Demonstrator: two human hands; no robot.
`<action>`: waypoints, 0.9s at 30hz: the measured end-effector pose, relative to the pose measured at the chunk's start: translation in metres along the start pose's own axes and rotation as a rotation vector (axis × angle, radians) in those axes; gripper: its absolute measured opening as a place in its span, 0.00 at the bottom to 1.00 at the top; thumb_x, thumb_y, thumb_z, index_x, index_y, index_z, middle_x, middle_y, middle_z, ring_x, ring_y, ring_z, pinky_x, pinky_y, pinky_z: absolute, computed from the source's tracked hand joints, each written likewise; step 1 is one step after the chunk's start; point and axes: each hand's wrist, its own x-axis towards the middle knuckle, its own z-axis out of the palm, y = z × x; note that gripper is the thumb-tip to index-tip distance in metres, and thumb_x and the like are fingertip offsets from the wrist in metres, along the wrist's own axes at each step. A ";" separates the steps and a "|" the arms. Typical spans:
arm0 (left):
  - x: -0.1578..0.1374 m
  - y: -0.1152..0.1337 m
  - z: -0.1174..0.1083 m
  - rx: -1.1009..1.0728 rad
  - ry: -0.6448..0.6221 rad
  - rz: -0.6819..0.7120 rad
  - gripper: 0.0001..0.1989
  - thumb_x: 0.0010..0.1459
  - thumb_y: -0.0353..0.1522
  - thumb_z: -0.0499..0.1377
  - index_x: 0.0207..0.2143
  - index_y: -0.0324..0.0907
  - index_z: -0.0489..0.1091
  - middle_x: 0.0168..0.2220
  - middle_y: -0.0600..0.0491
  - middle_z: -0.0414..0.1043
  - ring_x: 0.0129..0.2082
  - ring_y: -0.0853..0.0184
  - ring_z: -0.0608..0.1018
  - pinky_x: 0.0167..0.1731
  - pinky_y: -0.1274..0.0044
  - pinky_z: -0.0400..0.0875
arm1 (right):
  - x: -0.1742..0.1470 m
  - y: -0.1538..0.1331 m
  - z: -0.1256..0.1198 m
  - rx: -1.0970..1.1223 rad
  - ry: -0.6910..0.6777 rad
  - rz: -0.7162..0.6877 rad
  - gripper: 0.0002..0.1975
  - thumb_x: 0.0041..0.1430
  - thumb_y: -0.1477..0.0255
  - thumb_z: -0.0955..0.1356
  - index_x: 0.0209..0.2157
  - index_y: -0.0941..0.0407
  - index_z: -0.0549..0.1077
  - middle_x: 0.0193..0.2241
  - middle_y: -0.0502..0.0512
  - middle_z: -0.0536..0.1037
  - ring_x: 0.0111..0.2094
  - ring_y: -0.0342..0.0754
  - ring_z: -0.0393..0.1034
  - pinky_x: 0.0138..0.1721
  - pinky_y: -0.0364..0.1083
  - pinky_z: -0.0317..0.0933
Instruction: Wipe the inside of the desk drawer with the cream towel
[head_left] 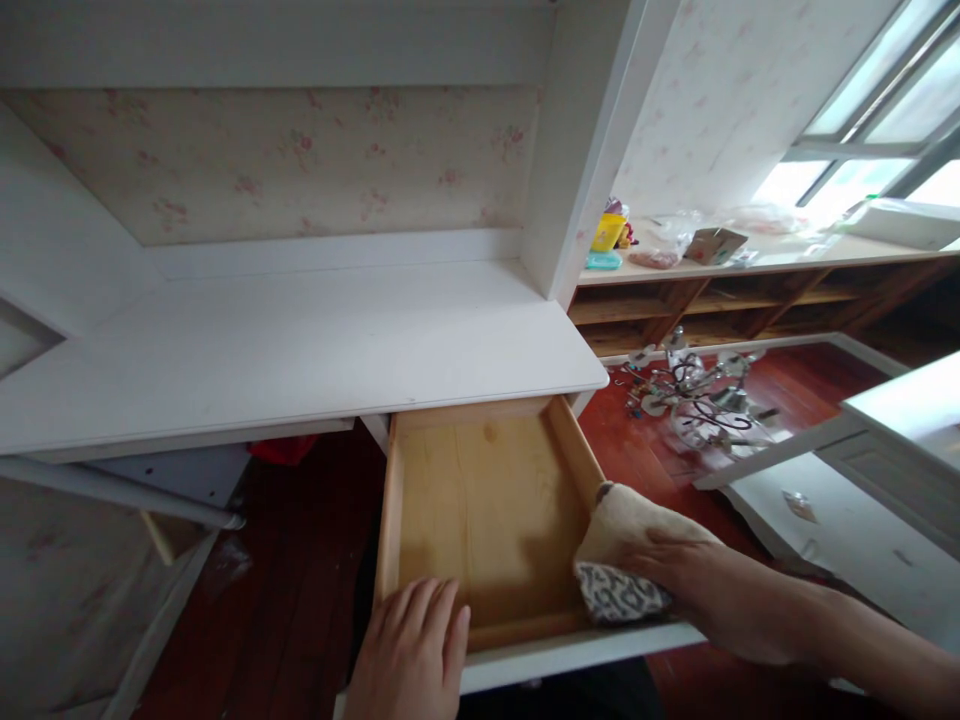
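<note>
A wooden drawer (pixel 480 510) with a white front is pulled out from under the white desk (pixel 337 330); its inside is bare. My left hand (pixel 412 640) grips the drawer's front left corner, the fingers hooked over the rim. In my right hand (pixel 697 580) is a cream cloth (pixel 637 530) with a leopard-print part. It drapes over the right side wall of the drawer near the front corner, and the hand presses on it from above. My right fingertips are partly hidden in the cloth's folds.
On the right, a chandelier (pixel 697 400) lies on the red wood floor beside small scattered parts. Behind it runs a low shelf unit (pixel 750 265) with a yellow cup (pixel 607 232) and bags on top. White furniture (pixel 892 500) stands at far right. A red object (pixel 283 449) shows under the desk.
</note>
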 end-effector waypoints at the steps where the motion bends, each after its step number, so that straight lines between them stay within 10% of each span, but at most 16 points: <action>1: 0.000 0.000 0.000 -0.006 0.000 0.003 0.13 0.63 0.37 0.54 0.46 0.46 0.73 0.43 0.54 0.78 0.42 0.64 0.78 0.41 0.71 0.72 | 0.002 0.005 0.004 -0.001 -0.020 0.023 0.31 0.51 0.80 0.64 0.57 0.51 0.70 0.55 0.57 0.74 0.56 0.57 0.67 0.57 0.54 0.60; 19: 0.003 0.004 -0.002 -0.077 0.042 -0.072 0.13 0.64 0.33 0.50 0.43 0.46 0.74 0.39 0.53 0.78 0.38 0.65 0.79 0.37 0.72 0.74 | 0.169 0.080 -0.033 -0.622 0.233 -0.112 0.15 0.64 0.81 0.60 0.47 0.62 0.73 0.47 0.67 0.77 0.51 0.54 0.69 0.59 0.57 0.50; 27: 0.004 0.005 0.000 -0.150 0.127 -0.120 0.10 0.64 0.31 0.52 0.38 0.44 0.74 0.36 0.54 0.78 0.36 0.66 0.78 0.38 0.72 0.71 | 0.133 0.066 -0.028 -0.529 0.193 -0.013 0.17 0.56 0.82 0.62 0.46 0.61 0.73 0.39 0.62 0.80 0.42 0.54 0.76 0.60 0.56 0.50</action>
